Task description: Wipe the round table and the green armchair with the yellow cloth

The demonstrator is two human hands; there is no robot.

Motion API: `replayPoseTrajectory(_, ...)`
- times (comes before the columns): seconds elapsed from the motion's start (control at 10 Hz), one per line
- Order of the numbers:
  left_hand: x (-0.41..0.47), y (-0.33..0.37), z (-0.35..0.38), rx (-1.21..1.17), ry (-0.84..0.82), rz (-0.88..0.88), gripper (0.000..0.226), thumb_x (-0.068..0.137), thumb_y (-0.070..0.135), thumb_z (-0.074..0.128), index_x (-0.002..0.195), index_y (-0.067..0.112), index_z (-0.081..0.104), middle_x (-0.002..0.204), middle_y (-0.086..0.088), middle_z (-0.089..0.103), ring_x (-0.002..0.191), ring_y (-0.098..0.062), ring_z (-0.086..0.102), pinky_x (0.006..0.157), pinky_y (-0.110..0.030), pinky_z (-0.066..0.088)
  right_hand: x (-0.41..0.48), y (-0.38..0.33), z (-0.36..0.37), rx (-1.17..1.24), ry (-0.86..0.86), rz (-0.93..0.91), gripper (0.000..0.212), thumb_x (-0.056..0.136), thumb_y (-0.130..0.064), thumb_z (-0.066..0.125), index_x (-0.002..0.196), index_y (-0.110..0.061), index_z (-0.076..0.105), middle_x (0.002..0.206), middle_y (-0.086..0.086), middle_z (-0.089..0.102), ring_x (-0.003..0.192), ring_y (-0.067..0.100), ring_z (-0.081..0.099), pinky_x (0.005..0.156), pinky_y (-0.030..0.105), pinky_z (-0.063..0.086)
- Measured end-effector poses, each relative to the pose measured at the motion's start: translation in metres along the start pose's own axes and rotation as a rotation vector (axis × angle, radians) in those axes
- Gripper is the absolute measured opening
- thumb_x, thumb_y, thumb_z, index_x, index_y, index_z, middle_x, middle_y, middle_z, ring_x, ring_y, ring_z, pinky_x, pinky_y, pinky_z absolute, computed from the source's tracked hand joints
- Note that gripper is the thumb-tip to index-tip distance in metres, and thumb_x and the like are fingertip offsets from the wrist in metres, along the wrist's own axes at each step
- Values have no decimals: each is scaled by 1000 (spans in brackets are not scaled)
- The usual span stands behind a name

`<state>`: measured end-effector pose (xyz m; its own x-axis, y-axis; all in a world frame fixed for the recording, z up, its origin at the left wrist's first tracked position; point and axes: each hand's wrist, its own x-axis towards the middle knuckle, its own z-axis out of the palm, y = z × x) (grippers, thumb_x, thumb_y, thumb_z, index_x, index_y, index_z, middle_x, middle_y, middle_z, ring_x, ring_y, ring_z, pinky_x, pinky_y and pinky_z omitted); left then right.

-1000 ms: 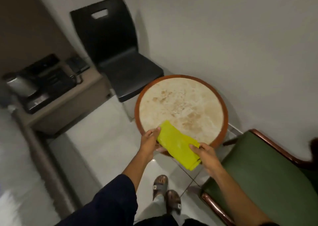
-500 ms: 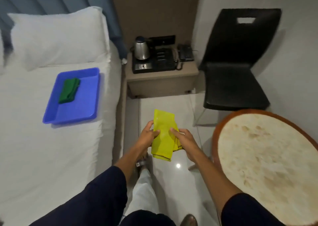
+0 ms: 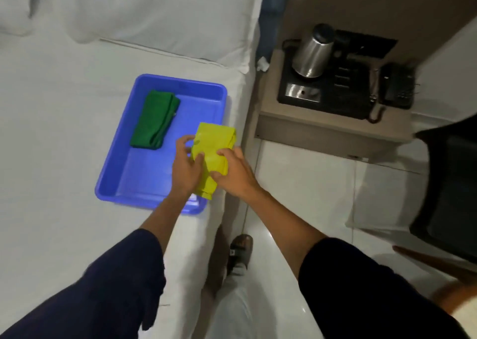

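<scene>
The folded yellow cloth [image 3: 213,147] is held between both hands over the right edge of a blue tray [image 3: 144,184] on the bed. My left hand [image 3: 184,168] grips its left side and my right hand [image 3: 232,169] grips its lower right side. Only the brown rim of the round table [image 3: 423,257] shows at the lower right. The green armchair is out of view.
A folded green cloth [image 3: 154,119] lies in the tray's far left part. White bed [image 3: 51,158] with pillows [image 3: 154,11] fills the left. A bedside cabinet [image 3: 322,122] carries a kettle [image 3: 313,52] and a telephone [image 3: 397,88]. A black chair [image 3: 449,189] stands right.
The view has swung left from the round table to the bed. Both hands carried the yellow cloth from the table's edge, across the floor gap, to above the blue tray.
</scene>
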<state>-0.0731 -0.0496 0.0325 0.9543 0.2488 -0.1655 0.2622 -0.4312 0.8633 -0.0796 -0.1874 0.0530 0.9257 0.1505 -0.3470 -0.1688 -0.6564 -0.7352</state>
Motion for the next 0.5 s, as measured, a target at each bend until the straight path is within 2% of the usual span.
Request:
replayPoseTrajectory(0.1,68,-26,-24,216,-61,101,35,86,3,52,119,4,65,115,-20,63,109,-35,57,96,-30,41,59,-27,26,-144,-146,-54,71,83,-29,69,143,-13,33,141,14,29,118,39,53,92,47,48)
replayPoseTrajectory(0.2,105,-56,-34,429,-187,147,45,84,12,46,124,4,64,126,-32,55,117,-47,53,102,-44,43,89,-30,48,-590,-100,-132,61,91,-43,55,143,-16,37,147,15,30,129,36,38,103,46,32)
replayPoseTrajectory(0.3,110,-72,-39,1009,-472,115,53,86,25,50,139,28,52,160,-24,19,146,-44,19,114,-53,25,102,-24,55,-891,-145,-114,51,99,-44,29,131,-17,58,161,15,10,145,32,15,114,50,12)
replayPoseTrajectory(0.4,116,-56,-38,1168,-536,131,53,88,22,54,139,33,50,165,-14,1,152,-32,-3,119,-52,13,111,-22,42,-923,-222,-135,52,99,-41,25,131,-17,58,164,14,-1,151,30,-4,118,54,-2)
replayPoseTrajectory(0.5,117,-10,-29,1261,-487,210,49,89,21,47,138,26,50,165,-15,2,152,-32,-5,119,-56,8,99,-16,-1,-746,-85,-78,46,99,-36,29,136,-21,50,164,12,8,152,27,0,119,52,3)
